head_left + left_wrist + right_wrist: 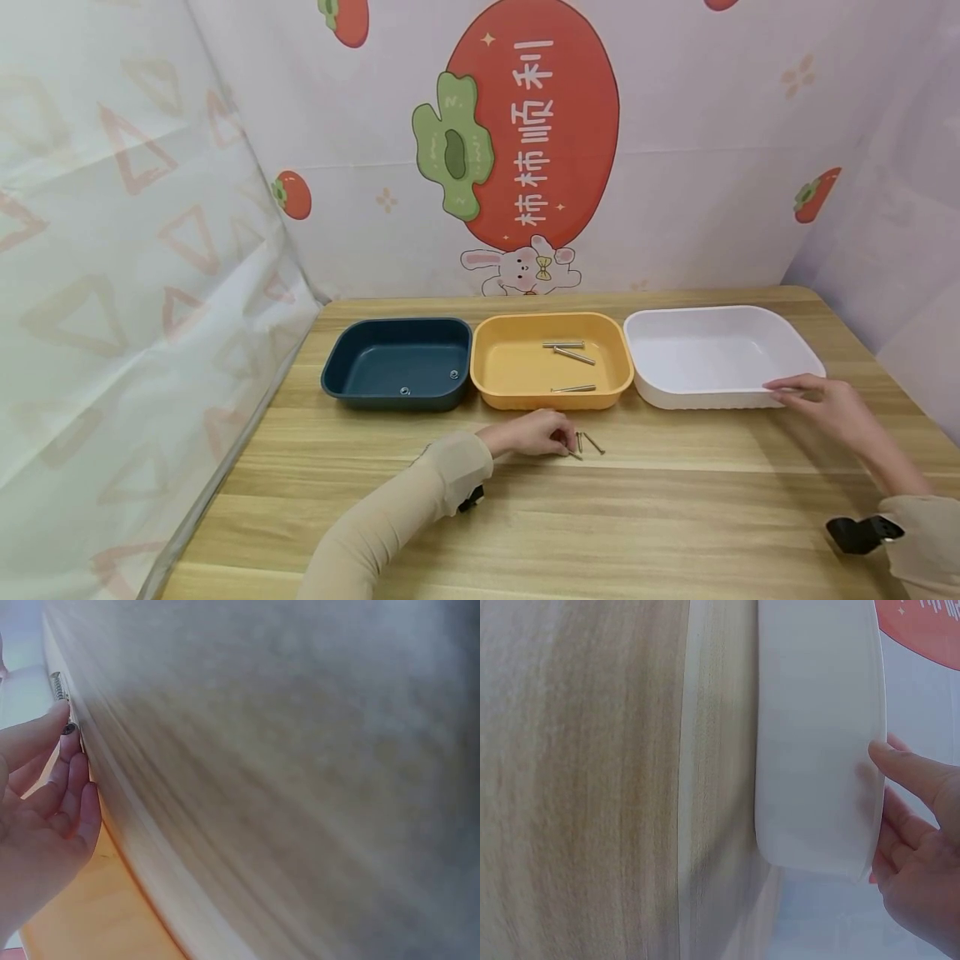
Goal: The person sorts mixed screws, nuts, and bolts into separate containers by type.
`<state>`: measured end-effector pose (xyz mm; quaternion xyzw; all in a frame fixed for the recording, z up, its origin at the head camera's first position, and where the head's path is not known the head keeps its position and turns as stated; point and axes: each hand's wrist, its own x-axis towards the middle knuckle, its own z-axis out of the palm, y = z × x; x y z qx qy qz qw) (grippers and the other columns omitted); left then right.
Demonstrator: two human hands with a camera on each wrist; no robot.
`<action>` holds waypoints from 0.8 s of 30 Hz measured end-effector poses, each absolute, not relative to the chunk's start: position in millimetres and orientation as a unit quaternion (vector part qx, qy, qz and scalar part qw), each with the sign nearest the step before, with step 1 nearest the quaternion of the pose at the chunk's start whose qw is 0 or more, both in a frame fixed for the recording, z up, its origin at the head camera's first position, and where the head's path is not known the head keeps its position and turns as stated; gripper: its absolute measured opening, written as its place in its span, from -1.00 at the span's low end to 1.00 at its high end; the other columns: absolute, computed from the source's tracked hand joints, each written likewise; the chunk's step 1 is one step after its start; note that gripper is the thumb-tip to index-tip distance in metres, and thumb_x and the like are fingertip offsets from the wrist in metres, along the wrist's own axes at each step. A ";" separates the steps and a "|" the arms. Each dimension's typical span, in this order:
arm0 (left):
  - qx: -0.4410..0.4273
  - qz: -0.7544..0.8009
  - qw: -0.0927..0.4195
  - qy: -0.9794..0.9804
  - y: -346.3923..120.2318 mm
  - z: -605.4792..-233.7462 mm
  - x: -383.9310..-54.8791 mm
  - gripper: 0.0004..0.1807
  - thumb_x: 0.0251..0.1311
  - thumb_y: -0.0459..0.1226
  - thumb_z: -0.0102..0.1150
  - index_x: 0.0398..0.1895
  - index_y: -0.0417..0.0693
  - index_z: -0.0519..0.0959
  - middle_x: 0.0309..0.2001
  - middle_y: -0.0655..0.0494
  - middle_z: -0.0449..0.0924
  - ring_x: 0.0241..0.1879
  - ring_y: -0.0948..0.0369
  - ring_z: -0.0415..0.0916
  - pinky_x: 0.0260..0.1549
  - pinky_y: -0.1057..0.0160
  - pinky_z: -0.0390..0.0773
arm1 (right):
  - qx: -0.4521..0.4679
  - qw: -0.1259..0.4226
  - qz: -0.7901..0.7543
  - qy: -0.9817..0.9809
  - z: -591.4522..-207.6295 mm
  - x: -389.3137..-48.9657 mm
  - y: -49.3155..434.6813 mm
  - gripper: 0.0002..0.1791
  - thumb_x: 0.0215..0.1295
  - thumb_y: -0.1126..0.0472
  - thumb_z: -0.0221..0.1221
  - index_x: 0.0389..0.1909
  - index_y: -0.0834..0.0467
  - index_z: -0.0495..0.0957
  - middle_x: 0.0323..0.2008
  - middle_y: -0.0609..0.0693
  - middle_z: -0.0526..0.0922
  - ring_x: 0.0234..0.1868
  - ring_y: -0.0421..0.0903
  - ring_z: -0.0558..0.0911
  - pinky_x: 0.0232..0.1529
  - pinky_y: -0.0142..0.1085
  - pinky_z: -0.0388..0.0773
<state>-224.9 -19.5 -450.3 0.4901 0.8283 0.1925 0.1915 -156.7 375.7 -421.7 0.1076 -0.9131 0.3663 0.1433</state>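
Note:
My left hand (536, 433) is low over the table in front of the yellow tray, thumb and forefinger pinching a small screw (574, 456). In the left wrist view, the dark end of a screw (69, 729) shows at the fingertips of that hand (52, 795). Two more screws, one upright in the head view (580, 442) and one slanted (594, 443), lie just right of the fingers. At the right, my right hand (832, 408) grips the near rim of the white tray (817, 735), its thumb outside the wall and its fingers over the rim.
A dark blue tray (397, 403) holds two small nuts (453, 374). Beside it, the yellow tray (551, 402) contains three long metal pins or bolts (573, 356). All three trays stand in a row along the back of the wooden table (600, 533), before a printed cloth (675, 167).

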 end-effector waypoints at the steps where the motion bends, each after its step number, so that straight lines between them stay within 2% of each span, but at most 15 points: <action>1: 0.487 0.195 0.194 0.829 -19.7 -450.0 -224.6 -0.94 0.06 -0.38 0.16 -0.38 -0.12 0.57 -0.39 0.16 0.53 -0.43 0.45 0.32 -0.40 0.60 0.30 | 0.107 0.144 0.367 -0.913 -421.7 -156.8 375.6 -0.88 0.07 0.33 0.19 -0.33 0.20 0.61 -0.38 -0.61 0.45 -0.33 -0.71 0.34 -0.37 -0.67 0.23; 12: 0.467 0.213 0.190 0.837 -19.7 -446.0 -223.7 -0.95 0.12 -0.33 0.10 -0.37 -0.09 0.54 -0.43 0.25 0.45 -0.43 0.43 0.30 -0.40 0.58 0.31 | 0.107 0.152 0.376 -0.908 -424.3 -157.6 374.4 -0.89 0.07 0.34 0.19 -0.37 0.14 0.62 -0.40 -0.59 0.47 -0.37 -0.66 0.38 -0.38 -0.70 0.22; 24: 0.469 0.238 0.169 0.833 -17.4 -440.0 -219.5 -0.93 0.13 -0.32 0.09 -0.33 -0.10 0.53 -0.41 0.23 0.44 -0.43 0.43 0.29 -0.41 0.57 0.29 | 0.111 0.148 0.368 -0.911 -421.7 -157.2 374.8 -0.89 0.07 0.35 0.19 -0.35 0.19 0.61 -0.38 -0.62 0.44 -0.34 -0.70 0.34 -0.38 -0.68 0.22</action>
